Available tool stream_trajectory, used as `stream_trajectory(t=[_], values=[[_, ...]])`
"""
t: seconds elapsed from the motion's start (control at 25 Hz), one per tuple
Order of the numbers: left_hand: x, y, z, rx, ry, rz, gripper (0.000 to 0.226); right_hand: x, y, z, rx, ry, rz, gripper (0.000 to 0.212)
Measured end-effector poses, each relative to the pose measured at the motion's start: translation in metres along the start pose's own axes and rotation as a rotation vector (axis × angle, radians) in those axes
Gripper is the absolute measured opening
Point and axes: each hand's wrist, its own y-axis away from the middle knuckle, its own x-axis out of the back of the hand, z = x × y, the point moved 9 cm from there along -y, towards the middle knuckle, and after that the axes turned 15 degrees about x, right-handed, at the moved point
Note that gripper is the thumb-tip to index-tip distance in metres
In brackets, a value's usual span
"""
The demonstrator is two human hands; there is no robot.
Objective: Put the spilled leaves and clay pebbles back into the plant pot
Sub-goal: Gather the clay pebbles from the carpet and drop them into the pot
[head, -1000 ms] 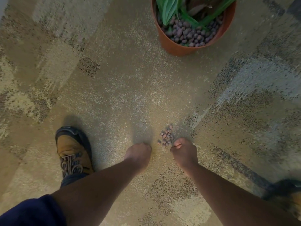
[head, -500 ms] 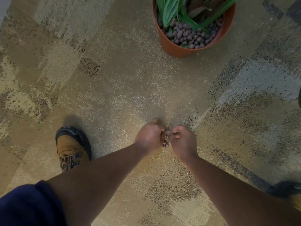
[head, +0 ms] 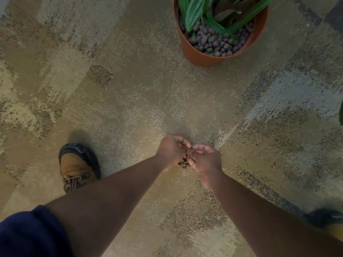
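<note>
Two shoes flank the scene: a tan boot (head: 78, 168) left, a dark shoe (head: 326, 218) at the right edge. Bare speckled carpet (head: 130, 93) separates the hands from the orange plant pot (head: 200, 54). Left hand (head: 171, 151) and right hand (head: 205, 160) meet, fingers curled, cupping clay pebbles (head: 185, 161) between them.

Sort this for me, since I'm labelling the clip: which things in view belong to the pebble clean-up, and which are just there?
Part of the job:
- left hand and right hand, cupped together
- clay pebbles held between them
- plant pot, already holding pebbles and leaves

Just there:
- tan boot
- patterned carpet
- dark shoe at the right edge
</note>
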Motion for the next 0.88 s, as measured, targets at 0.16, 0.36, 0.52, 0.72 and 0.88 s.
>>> stream_trajectory(t=[0.16,0.36,0.52,0.72,0.88], values=[[0.016,0.019,0.030,-0.033,0.019,-0.025,0.008,0.003,0.010,-0.033,0.060,-0.042,-0.025,0.017],[0.060,0.068,0.144,-0.273,0.022,-0.001,0.008,0.007,0.022,-0.159,0.384,-0.196,-0.023,0.018],[0.102,0.098,0.239,-0.544,0.080,0.183,0.010,0.003,0.010,-0.261,0.576,-0.345,0.030,0.016],[0.116,0.085,0.265,-0.570,-0.035,0.569,0.015,-0.006,-0.014,-0.291,0.532,-0.341,0.033,0.038],[0.111,0.093,0.240,-0.793,-0.019,0.674,0.012,0.006,-0.011,-0.281,0.688,-0.158,0.073,0.034]])
